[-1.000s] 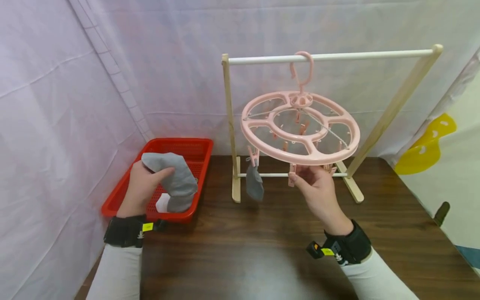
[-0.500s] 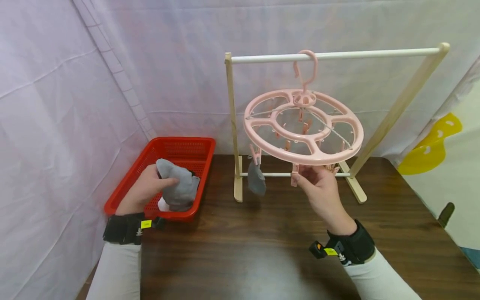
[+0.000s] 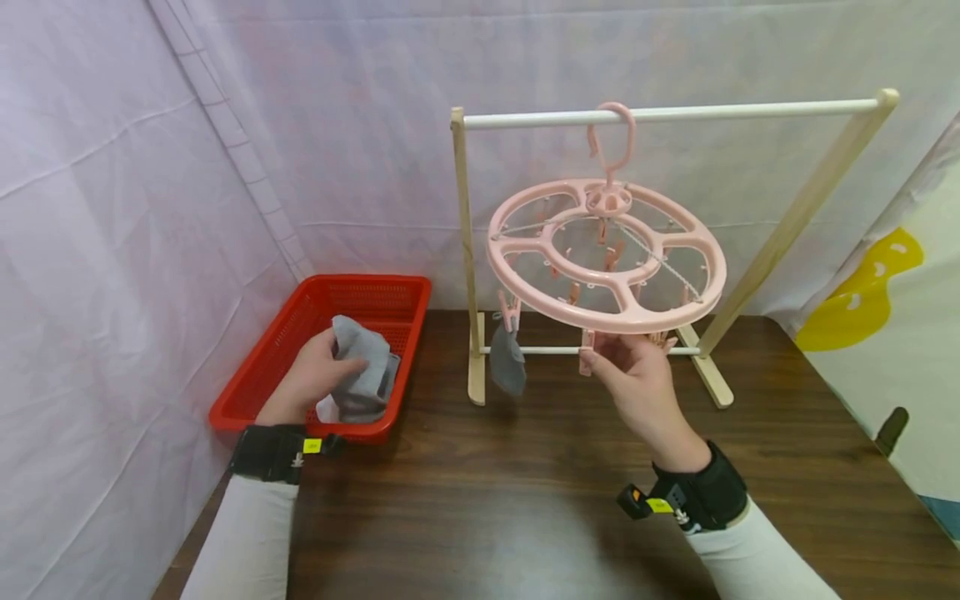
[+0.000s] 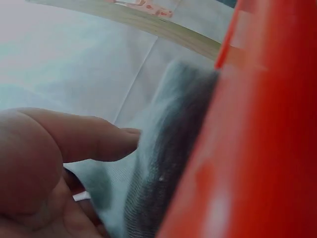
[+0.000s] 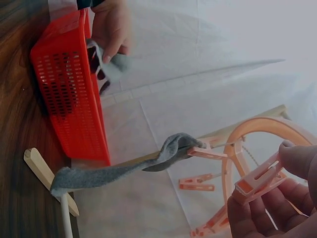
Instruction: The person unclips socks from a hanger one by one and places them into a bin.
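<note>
My left hand point(image 3: 313, 373) holds a grey sock point(image 3: 360, 354) between thumb and fingers, over the front part of a red plastic basket point(image 3: 367, 430). In the left wrist view the thumb point(image 4: 99, 139) lies against the knit fabric. More grey fabric and a bit of white show beneath it in the basket. My right hand point(image 3: 639, 387) pinches a pink clothespin point(image 5: 257, 178) that hangs at the front edge of a round pink drying hanger point(image 3: 637, 318). To the left of that, another grey sock point(image 5: 109, 179) dangles from a clothespin point(image 3: 510, 312).
The hanger hooks over the white bar point(image 3: 720, 112) of a wooden stand point(image 3: 467, 242), with several other clothespins below its ring. A dark wooden table point(image 3: 495, 500) carries stand and basket. White curtain point(image 3: 360, 125) surrounds the back and left; a yellow shape point(image 3: 862, 292) is at right.
My left hand has moved right and slightly down within the basket, and the sock it holds has bunched lower. My right hand stays on the clothespin.
</note>
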Tool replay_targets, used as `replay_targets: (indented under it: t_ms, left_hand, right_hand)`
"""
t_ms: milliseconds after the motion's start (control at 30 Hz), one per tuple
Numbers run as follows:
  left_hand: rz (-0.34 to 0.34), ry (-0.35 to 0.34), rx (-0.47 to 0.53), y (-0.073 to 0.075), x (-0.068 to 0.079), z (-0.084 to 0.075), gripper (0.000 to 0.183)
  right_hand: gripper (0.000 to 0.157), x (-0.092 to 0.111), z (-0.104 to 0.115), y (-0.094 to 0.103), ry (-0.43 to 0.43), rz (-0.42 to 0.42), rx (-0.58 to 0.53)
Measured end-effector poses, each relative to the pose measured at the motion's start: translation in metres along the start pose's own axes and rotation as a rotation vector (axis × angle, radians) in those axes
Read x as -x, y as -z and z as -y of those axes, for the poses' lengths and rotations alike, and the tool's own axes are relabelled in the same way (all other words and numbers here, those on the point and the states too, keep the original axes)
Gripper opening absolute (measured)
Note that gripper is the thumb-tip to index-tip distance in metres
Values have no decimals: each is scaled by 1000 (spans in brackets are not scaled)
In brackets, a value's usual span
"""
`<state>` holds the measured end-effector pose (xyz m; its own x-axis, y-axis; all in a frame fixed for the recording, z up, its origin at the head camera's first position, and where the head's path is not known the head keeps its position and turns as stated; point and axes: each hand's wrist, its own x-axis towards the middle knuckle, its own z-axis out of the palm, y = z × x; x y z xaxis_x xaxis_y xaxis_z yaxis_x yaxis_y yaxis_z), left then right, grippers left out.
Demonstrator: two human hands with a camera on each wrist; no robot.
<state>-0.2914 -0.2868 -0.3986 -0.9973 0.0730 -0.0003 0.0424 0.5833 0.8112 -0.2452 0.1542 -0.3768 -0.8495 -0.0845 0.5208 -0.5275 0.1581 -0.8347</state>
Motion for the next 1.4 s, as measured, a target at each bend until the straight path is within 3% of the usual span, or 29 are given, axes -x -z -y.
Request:
replay_targets:
  t_ms: [167,433,667,900,1233,1400]
  left_hand:
    - [-12,-1,-90,0,0,1,59]
    - [-46,62,-229,1,10,-16,77]
    - [-105,78,-244,-1,15,-27,79]
    - [-145,-55,-156,-17,17,-42,67]
    - [-240,-325,-113,-70,21,-90,48]
    - [-243,-434,-29,-91,16,-115,38]
  right_hand:
    - [21,0,0,0,-1,-3,-9]
    - [23,1,0,1,4,-5,-10]
    - [23,2,1,2,23,-6,-24]
    - [23,0,2,2,41,-1,-36]
    - [25,-1,2,4,38,3,-37]
    - [26,0,2,3,26,-10,-56]
